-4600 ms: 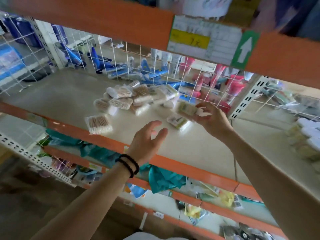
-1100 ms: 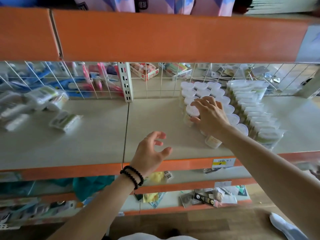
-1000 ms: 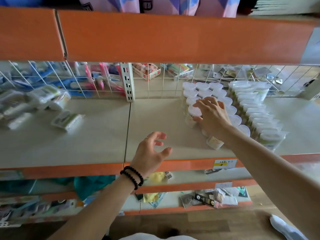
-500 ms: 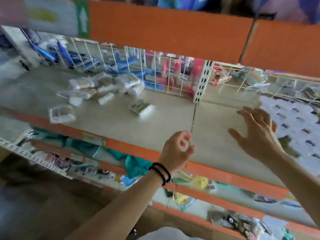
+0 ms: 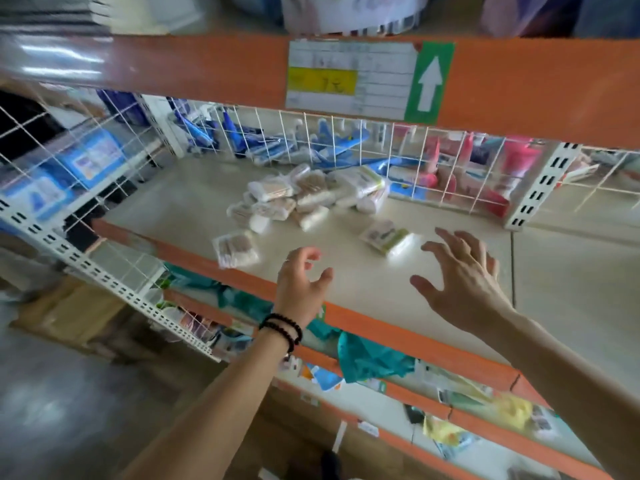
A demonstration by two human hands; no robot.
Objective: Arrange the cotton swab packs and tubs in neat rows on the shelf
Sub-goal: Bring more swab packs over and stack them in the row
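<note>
A loose heap of clear cotton swab packs (image 5: 304, 197) lies toward the back of the beige shelf (image 5: 374, 282). One pack (image 5: 236, 250) sits alone near the orange front edge, and another pack (image 5: 385, 236) lies to the right of the heap. My right hand (image 5: 460, 280) hovers over the shelf with fingers spread, just right of that pack, holding nothing. My left hand (image 5: 302, 285), with a black bead bracelet at the wrist, hangs over the front edge with fingers loosely curled and empty. The tubs are out of view.
A white wire grid (image 5: 346, 147) closes the back of the shelf, with blue and pink goods behind it. An orange beam with a price label (image 5: 356, 79) runs overhead. A white upright post (image 5: 533, 188) stands at the right. Lower shelves hold teal bags (image 5: 367, 358).
The view has swung left from the tub rows to the heap of packs. My right hand left the tubs and now reaches, empty, toward the single pack. My left hand stays hovering.
</note>
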